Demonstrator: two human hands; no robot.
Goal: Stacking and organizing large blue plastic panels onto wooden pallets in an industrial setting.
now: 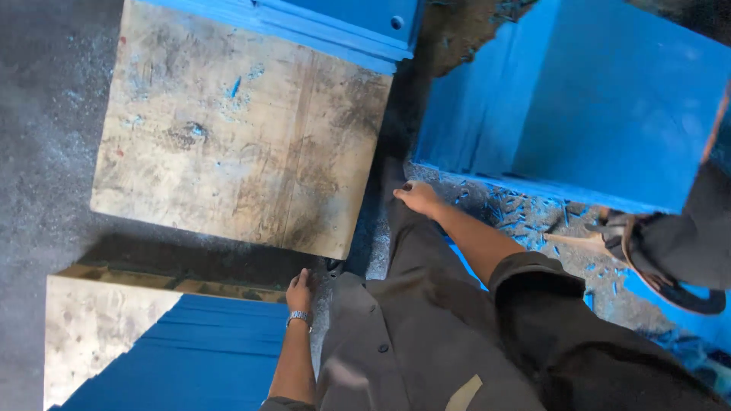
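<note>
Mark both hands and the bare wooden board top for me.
left hand point(298, 291): head view, back of the hand, at the blue panel's upper edge.
right hand point(416, 197): head view, back of the hand, near the blue box.
bare wooden board point(228, 129): head view, middle of its stained top face.

A worn, paint-stained wooden board point(236, 129) lies on the grey, dusty floor point(46, 152). Above its top edge sits a blue panelled piece point(335, 23). To the right of the board, blue shavings point(518, 213) litter the ground near a sandalled foot point(662, 266).
</note>
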